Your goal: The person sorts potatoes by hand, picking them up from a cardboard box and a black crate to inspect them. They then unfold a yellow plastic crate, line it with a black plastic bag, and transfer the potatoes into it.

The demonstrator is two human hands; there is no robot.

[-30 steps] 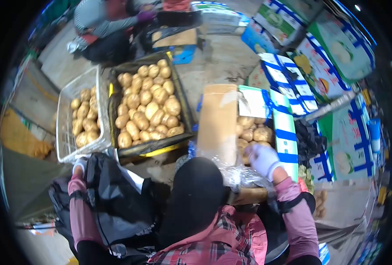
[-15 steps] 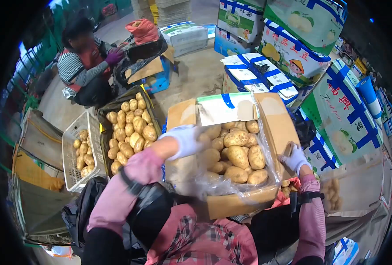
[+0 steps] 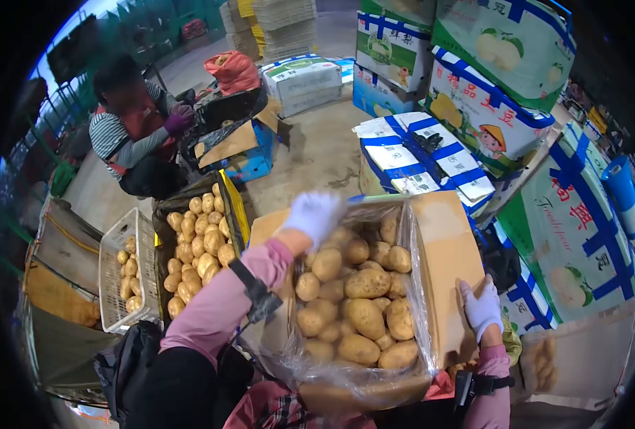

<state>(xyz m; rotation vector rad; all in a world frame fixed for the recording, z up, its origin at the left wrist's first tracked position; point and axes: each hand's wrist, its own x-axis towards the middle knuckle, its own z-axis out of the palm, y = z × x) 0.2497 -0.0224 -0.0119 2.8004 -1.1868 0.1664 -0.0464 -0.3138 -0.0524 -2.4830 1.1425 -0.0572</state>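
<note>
In front of me a cardboard box [image 3: 446, 243], lined with clear plastic [image 3: 419, 300], holds many potatoes [image 3: 364, 316]. My left hand [image 3: 313, 217], in a white glove, is over the box's far left corner and partly blurred; what its fingers do is smeared by motion. On the right outer flap lies my right hand [image 3: 482, 306], also gloved, with its fingers spread against the cardboard and nothing held. Left of the box, a dark lined crate [image 3: 161, 236] holds more potatoes [image 3: 197, 243].
A white plastic basket [image 3: 110, 275] with potatoes stands at the left. Another person [image 3: 135, 129] crouches at the upper left by a blue box [image 3: 253, 154]. Taped cartons [image 3: 489, 107] are stacked at the right, and a taped box [image 3: 421, 157] stands beyond mine.
My left hand has moved up toward the far edge of the box. The white-and-green flap there no longer shows upright. The view has shifted, and the box appears lower.
</note>
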